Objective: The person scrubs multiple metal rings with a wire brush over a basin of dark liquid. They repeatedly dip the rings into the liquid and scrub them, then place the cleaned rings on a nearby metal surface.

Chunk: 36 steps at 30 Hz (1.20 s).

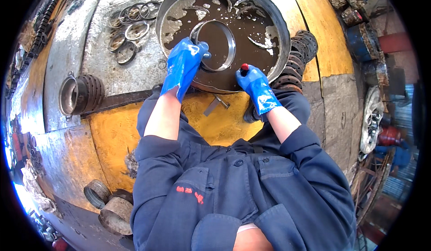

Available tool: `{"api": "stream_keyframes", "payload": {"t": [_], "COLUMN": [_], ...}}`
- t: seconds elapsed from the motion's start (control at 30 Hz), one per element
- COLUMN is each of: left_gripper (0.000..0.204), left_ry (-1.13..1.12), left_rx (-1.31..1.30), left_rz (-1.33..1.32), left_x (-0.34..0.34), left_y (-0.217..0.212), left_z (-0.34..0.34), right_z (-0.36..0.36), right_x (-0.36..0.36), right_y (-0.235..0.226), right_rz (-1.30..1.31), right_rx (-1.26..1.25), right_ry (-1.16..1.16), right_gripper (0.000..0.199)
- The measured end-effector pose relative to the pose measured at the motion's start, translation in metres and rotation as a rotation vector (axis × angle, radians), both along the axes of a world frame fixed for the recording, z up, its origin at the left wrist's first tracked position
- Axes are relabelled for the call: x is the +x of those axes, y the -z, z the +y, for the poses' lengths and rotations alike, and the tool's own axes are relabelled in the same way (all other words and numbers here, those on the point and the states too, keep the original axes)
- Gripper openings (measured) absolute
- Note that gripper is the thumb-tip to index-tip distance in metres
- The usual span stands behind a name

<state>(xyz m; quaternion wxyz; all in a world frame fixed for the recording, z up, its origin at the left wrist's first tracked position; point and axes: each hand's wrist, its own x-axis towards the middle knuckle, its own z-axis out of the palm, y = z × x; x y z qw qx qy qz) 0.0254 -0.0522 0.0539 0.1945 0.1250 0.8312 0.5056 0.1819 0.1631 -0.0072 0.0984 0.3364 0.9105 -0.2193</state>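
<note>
My left hand [186,58], in a blue rubber glove, is closed around the left side of a shiny metal ring [231,44]. The ring is tilted up over a large round basin [284,35] of dark brown liquid with patches of pale foam. My right hand [253,82], gloved the same way, is closed on a tool with a red handle [244,66] at the basin's near right rim. The rest of that tool is hidden by my fingers, so its kind does not show. Curved metal pieces [249,9] stick out of the liquid at the far side.
Several metal rings [137,30] lie on the sheet left of the basin. A stack of flanged rings [85,94] stands farther left, and another stack of dark slotted rings [296,56] leans along the basin's right. A small metal tool [217,104] lies between my legs.
</note>
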Motion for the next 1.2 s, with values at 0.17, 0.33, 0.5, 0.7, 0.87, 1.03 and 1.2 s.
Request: {"api": "stream_keyframes", "payload": {"t": [0.17,0.33,0.5,0.7,0.87,1.03,1.2], "left_gripper": [0.045,0.045,0.045,0.046,0.043,0.042,0.037], "left_ry": [0.013,0.007,0.015,-0.06,-0.141,-0.181,-0.016], "left_rx": [0.024,0.033,0.053,0.207,0.287,0.32,0.206], "left_rz": [-0.021,-0.07,-0.111,-0.267,-0.278,-0.254,-0.257], "left_x": [-0.002,0.003,-0.001,-0.017,-0.023,-0.02,-0.017], "left_y": [0.002,-0.012,-0.019,-0.023,-0.026,-0.029,-0.019], "left_z": [0.0,0.004,0.003,0.001,0.001,0.001,-0.006], "right_z": [0.0,0.002,0.0,-0.001,0.002,0.001,-0.002], "right_x": [0.002,0.003,0.004,0.0,0.002,0.004,0.007], "right_y": [-0.001,0.001,-0.002,-0.011,-0.008,-0.002,-0.008], "right_rz": [0.04,0.038,0.02,-0.018,-0.016,0.043,0.103], "right_rx": [-0.008,0.01,0.024,0.016,0.008,0.06,0.012], "right_ry": [-0.012,-0.015,-0.001,0.002,0.017,0.013,0.031], "right_gripper": [0.044,0.042,0.043,0.04,0.038,0.036,0.035]}}
